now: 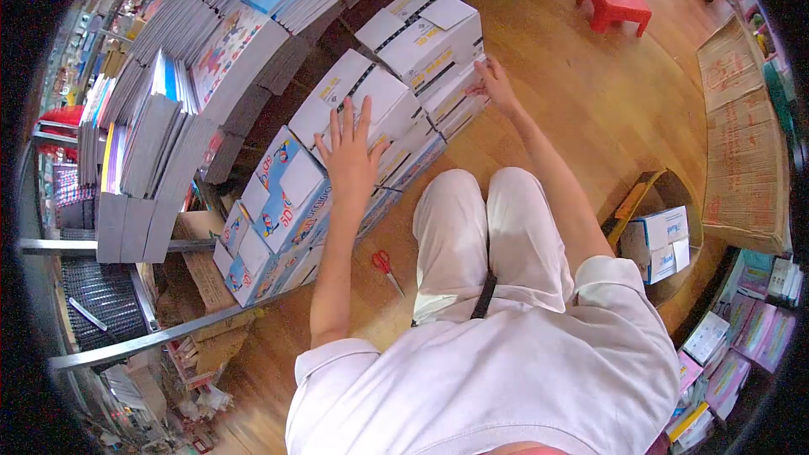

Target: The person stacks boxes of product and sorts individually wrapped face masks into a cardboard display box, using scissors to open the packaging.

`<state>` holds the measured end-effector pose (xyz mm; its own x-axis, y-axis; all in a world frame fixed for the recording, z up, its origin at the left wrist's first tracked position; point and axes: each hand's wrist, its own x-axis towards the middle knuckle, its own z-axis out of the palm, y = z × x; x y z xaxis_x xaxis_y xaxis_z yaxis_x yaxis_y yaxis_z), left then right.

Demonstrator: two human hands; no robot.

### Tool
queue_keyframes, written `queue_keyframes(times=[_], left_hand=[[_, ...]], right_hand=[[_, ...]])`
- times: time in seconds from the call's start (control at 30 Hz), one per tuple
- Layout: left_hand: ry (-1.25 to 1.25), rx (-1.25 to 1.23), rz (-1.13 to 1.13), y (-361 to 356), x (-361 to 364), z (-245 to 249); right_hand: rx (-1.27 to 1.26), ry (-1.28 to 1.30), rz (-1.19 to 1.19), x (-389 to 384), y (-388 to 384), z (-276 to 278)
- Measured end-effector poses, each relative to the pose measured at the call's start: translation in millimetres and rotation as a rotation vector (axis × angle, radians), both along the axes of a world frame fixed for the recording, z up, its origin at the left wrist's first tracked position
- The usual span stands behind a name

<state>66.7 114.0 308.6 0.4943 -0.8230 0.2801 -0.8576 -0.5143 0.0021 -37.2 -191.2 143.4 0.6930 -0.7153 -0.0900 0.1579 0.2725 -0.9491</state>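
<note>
My left hand lies with its fingers spread on top of a white box with yellow print and a dark strip. My right hand is at the right end of the stack, its fingers bent and partly apart against the side of a lower white box. Above that one sits another white box with a dark strip across its lid. Nearer my left arm, a blue-and-white box printed with "5D" and cartoon figures belongs to the same stacked row.
Red-handled scissors lie on the wooden floor beside my knees. Tall piles of books stand behind the boxes. On the right are an open carton with a small white-and-blue box and a large flattened cardboard. A red stool stands farther off.
</note>
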Motion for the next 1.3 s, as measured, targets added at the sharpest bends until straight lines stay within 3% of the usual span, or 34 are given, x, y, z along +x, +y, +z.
queue_keyframes(times=[0.33,0.93,1.03,1.13,1.23,1.3], left_hand=[[-0.012,0.029,-0.023,4.2,0.7,1.4],[0.024,-0.006,-0.072,4.7,9.7,5.0],[-0.040,-0.184,-0.073,-5.1,-5.6,12.4],[0.106,-0.495,-0.282,-10.0,-27.5,2.6],[0.647,-0.539,-0.203,-25.6,-67.3,-37.2],[1.036,-0.565,-0.106,-47.0,-82.2,-90.2]], right_hand=[[-0.184,-0.028,-0.006,1.4,-12.3,-5.3],[-0.154,0.039,0.019,-4.8,-16.9,3.0],[-0.280,0.156,0.108,-24.0,-27.2,-2.0],[-0.573,0.207,0.091,-40.6,-38.9,-37.0],[-0.609,0.391,0.174,-44.4,-50.6,-68.9],[-0.785,0.402,0.186,-37.2,-56.5,-82.5]])
